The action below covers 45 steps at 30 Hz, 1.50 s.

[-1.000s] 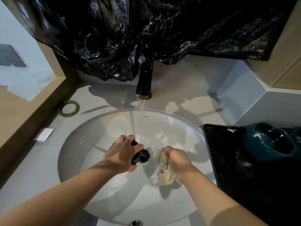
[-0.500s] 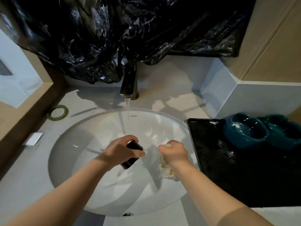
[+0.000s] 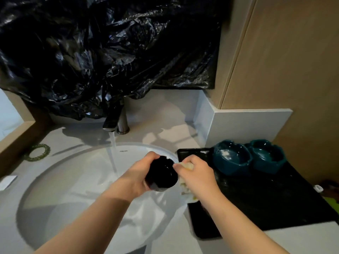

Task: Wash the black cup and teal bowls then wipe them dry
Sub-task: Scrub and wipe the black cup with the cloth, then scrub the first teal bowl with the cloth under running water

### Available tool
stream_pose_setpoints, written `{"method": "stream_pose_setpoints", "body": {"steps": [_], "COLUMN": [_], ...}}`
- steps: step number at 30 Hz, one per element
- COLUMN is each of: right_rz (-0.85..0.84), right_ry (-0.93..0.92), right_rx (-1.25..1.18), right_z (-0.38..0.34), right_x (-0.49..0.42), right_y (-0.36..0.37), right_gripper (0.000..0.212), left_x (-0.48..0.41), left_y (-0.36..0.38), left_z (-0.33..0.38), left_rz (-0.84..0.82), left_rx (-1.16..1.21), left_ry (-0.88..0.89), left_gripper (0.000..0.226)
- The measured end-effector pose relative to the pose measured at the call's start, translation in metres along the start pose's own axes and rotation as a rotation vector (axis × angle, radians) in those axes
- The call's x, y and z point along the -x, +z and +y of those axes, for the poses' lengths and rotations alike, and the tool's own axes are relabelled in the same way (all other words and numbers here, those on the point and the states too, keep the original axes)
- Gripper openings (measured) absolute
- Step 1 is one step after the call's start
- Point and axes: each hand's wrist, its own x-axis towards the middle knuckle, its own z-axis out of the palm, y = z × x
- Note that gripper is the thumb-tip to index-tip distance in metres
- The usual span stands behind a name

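Observation:
My left hand [image 3: 136, 176] grips the black cup [image 3: 162, 174] over the right side of the white sink [image 3: 55, 189], its mouth tipped towards me. My right hand [image 3: 197, 174] holds a pale, yellowish cloth [image 3: 185, 188] bunched against the cup's right side. Two teal bowls [image 3: 232, 158] [image 3: 266, 155] with white residue inside stand side by side on the back of a black tray [image 3: 256, 202] to the right of the sink.
The tap [image 3: 113, 120] runs a stream of water into the sink, left of the cup. Black plastic sheeting [image 3: 102, 48] hangs behind the tap. A green ring [image 3: 37, 152] and a small white card [image 3: 7, 182] lie on the counter at the left.
Both hands rose out of the basin and moved right, away from the water stream. The cup is now tipped with its mouth towards me and the cloth is against it.

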Motion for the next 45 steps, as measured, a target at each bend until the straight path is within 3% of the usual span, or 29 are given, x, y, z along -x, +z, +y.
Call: {"method": "stream_pose_setpoints", "body": {"steps": [5, 10, 15, 19, 26, 30, 34, 39, 45], "right_rz": [0.093, 0.141, 0.163, 0.209, 0.182, 0.147, 0.185, 0.205, 0.164], "right_ry": [0.036, 0.124, 0.181, 0.231, 0.317, 0.344, 0.378, 0.302, 0.123], "right_rx": [0.05, 0.095, 0.088, -0.053, -0.08, -0.119, -0.214, -0.222, -0.221], "right_z": [0.023, 0.059, 0.083, 0.089, 0.094, 0.093, 0.091, 0.079, 0.032], "right_x": [0.0, -0.001, -0.002, -0.011, -0.044, -0.055, -0.055, -0.048, -0.043], "right_y": [-0.051, -0.087, -0.111, -0.121, -0.13, -0.132, -0.131, -0.133, -0.126], "right_gripper": [0.02, 0.023, 0.027, 0.038, 0.041, 0.042, 0.037, 0.03, 0.028], "left_x": [-0.004, -0.019, -0.029, -0.036, -0.049, -0.072, -0.08, -0.073, -0.036], "left_y": [0.06, 0.085, 0.098, 0.104, 0.143, 0.166, 0.171, 0.168, 0.134], "left_z": [-0.009, -0.032, -0.039, -0.04, -0.005, -0.009, -0.011, 0.006, 0.033], "left_rz": [0.064, 0.049, 0.112, 0.082, 0.155, 0.058, 0.048, -0.03, -0.088], "left_rx": [-0.23, -0.659, -1.206, -1.405, -1.185, -0.84, -0.703, -0.532, -0.283], "left_ry": [0.138, 0.299, 0.571, 0.567, 0.468, 0.217, 0.122, 0.003, 0.022], "left_gripper": [0.019, 0.023, 0.028, 0.03, 0.029, 0.033, 0.037, 0.028, 0.003]}}
